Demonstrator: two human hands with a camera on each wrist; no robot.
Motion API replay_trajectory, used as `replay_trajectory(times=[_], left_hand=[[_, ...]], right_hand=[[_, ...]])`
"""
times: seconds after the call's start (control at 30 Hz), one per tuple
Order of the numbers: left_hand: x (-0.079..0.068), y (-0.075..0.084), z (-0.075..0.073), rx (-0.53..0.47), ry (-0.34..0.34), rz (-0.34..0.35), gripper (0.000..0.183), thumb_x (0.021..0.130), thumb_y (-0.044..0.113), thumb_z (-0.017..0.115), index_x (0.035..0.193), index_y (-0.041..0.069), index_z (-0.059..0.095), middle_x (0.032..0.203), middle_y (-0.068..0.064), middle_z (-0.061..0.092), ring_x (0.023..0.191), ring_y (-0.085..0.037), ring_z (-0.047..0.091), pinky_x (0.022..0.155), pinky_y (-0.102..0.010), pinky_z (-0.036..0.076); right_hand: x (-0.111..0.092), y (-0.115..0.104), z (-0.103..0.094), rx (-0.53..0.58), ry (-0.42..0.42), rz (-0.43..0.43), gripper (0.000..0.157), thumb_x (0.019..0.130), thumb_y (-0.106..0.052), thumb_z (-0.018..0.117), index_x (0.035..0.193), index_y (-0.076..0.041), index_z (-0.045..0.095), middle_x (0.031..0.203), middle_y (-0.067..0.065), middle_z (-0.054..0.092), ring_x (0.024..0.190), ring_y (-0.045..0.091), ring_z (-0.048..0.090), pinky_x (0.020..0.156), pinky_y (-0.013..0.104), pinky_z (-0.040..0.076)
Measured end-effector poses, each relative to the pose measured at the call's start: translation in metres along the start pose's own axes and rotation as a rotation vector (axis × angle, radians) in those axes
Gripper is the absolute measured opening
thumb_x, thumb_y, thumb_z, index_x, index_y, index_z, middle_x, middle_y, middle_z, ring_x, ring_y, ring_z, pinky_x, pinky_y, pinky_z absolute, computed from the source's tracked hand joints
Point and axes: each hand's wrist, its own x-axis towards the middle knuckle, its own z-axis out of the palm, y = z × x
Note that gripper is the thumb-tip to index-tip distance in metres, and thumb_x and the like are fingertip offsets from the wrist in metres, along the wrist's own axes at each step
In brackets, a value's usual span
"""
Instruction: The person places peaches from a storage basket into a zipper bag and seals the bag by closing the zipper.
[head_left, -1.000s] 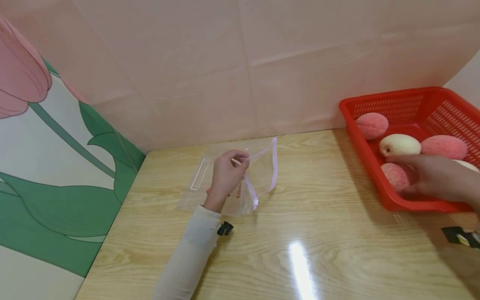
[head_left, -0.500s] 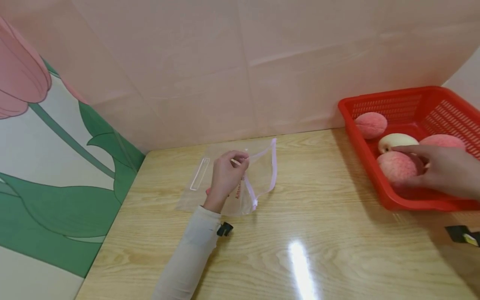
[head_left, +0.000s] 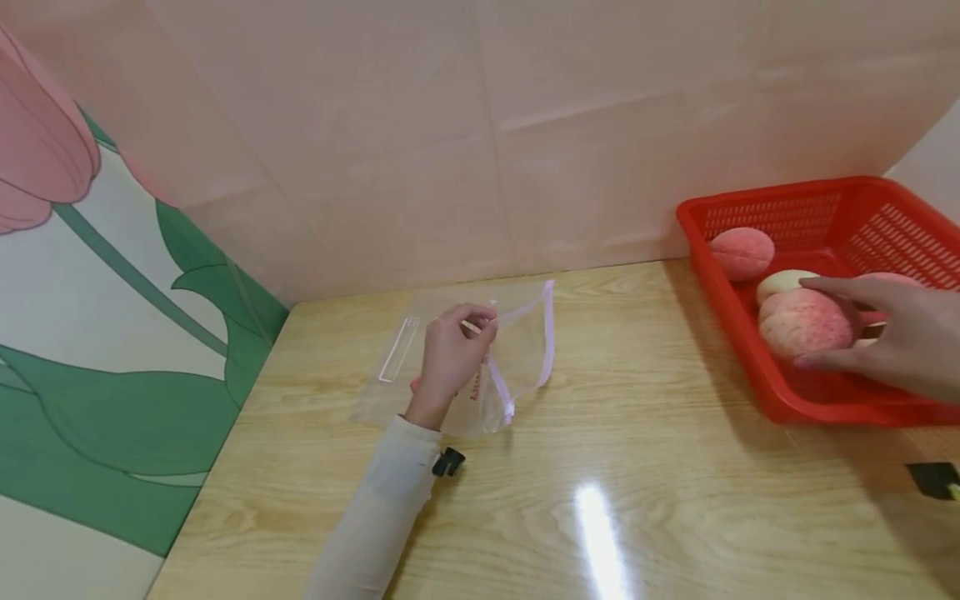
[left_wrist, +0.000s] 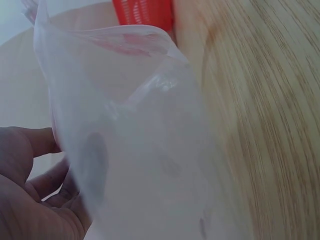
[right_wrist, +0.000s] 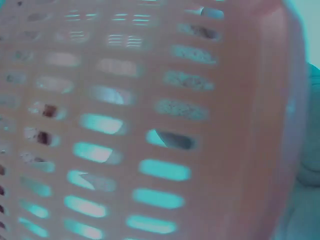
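Note:
My left hand (head_left: pixel 456 350) pinches the upper side of a clear zip bag (head_left: pixel 550 333) that lies on the table with its lilac-edged mouth gaping to the right. Seen from the left wrist, the cloudy bag (left_wrist: pixel 150 165) fills the middle, with the thumb and fingers (left_wrist: pixel 42 142) at its left edge. Over in the red basket, my right hand (head_left: pixel 900 333) grips a pink-and-cream peach (head_left: pixel 802 323) between thumb and fingers. The basket's slotted wall (right_wrist: pixel 230 130) fills the right wrist view and hides most of that hand's work.
The red basket (head_left: pixel 738 354) stands at the table's right, near the pink-covered wall (head_left: pixel 600 150). Inside it are a pink peach (head_left: pixel 742 252), a cream peach (head_left: pixel 776 285) and others partly behind the right hand. Bright glare (head_left: pixel 602 542) marks the wooden table (head_left: pixel 675 467).
My right hand has taken hold of the peach near the basket's front left and raised it, so it now overlaps the cream one. My left hand and the bag have stayed put.

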Motion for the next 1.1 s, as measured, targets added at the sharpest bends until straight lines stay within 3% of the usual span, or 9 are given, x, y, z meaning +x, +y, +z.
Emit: replay_trajectory(times=[0.17,0.33,0.53,0.7,0.9,1.1], left_hand=[[0.001,-0.001,-0.001,0.008,0.009,0.007,0.011,0.090,0.013,0.072,0.098,0.008,0.076,0.088,-0.009,0.072,0.065,-0.015,0.065,0.053,-0.023,0.054],[0.001,-0.002,-0.001,-0.001,-0.001,0.002,0.011,0.090,0.013,0.072,0.099,0.008,0.075,0.088,-0.010,0.071,0.065,-0.015,0.064,0.052,-0.023,0.055],[0.002,-0.001,0.000,0.011,-0.001,0.001,0.011,0.089,0.013,0.072,0.099,0.009,0.075,0.088,-0.009,0.072,0.066,-0.016,0.064,0.054,-0.023,0.054],[0.002,-0.001,-0.001,0.004,-0.008,0.001,0.012,0.089,0.013,0.073,0.099,0.008,0.075,0.088,-0.010,0.072,0.066,-0.016,0.064,0.053,-0.023,0.054],[0.003,-0.001,-0.002,0.002,-0.004,0.000,0.010,0.089,0.012,0.073,0.098,0.008,0.075,0.087,-0.010,0.072,0.064,-0.015,0.064,0.052,-0.022,0.054],[0.002,-0.003,-0.001,-0.007,0.000,-0.017,0.011,0.089,0.012,0.073,0.099,0.009,0.074,0.086,-0.010,0.072,0.062,-0.012,0.063,0.052,-0.023,0.054]], right_hand=[[-0.004,-0.012,-0.003,0.020,0.064,0.032,0.122,0.055,-0.057,0.091,0.152,-0.008,0.037,0.124,0.035,0.050,0.095,0.054,0.049,0.060,0.059,0.055],[-0.010,-0.026,-0.008,0.034,0.074,0.028,0.118,0.057,-0.056,0.090,0.151,-0.008,0.039,0.125,0.035,0.050,0.097,0.056,0.049,0.060,0.059,0.056],[-0.011,-0.047,-0.009,0.015,0.105,-0.105,0.103,0.057,-0.051,0.093,0.142,-0.009,0.053,0.116,0.028,0.063,0.085,0.040,0.057,0.056,0.042,0.055],[-0.014,-0.061,-0.004,0.043,0.035,-0.172,0.100,0.058,-0.050,0.093,0.142,-0.015,0.053,0.125,0.024,0.062,0.096,0.046,0.063,0.067,0.050,0.059],[-0.017,-0.082,0.003,0.053,0.003,-0.228,0.093,0.059,-0.046,0.094,0.140,-0.021,0.056,0.126,0.013,0.063,0.100,0.031,0.054,0.063,0.024,0.048],[-0.017,-0.099,0.011,0.062,-0.049,-0.296,0.093,0.063,-0.054,0.090,0.140,-0.015,0.056,0.124,0.015,0.065,0.092,0.025,0.056,0.063,0.028,0.049]])
